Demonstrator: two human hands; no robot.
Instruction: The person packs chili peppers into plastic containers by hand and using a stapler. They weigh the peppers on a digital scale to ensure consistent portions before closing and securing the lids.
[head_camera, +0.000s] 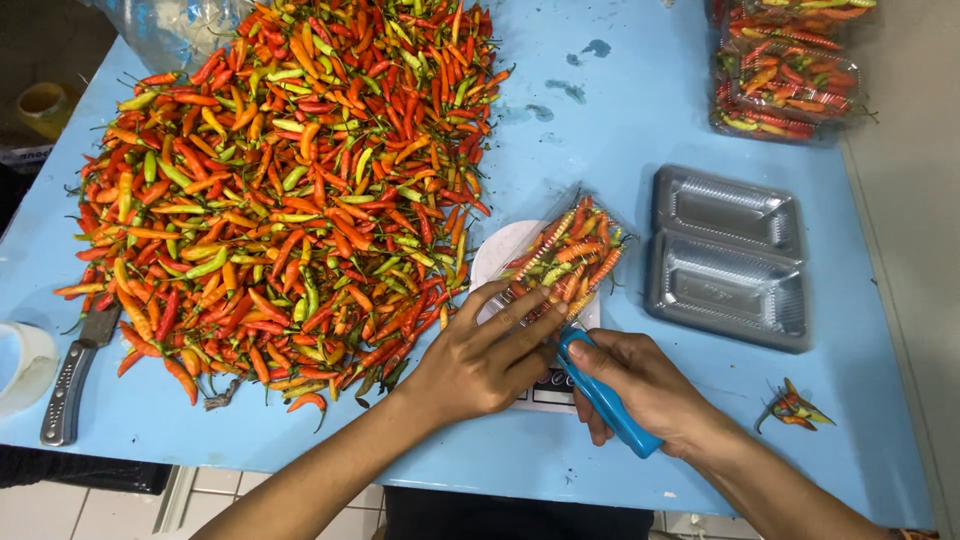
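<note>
Chilli pile (290, 180) left of scale (540, 385); trays (727, 257) right.

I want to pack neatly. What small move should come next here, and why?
Probably squeeze the blue stapler in the right hand on the near edge of the filled clear pack of chillies. The left hand presses that edge flat on the white scale, and the stapler's tip is already there.

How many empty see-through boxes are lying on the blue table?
2 cavities show, both right of the scale: the far empty tray and the near empty tray, touching; they may be one open hinged box. Filled chilli packs sit at the far right corner; more may be out of view.
</note>
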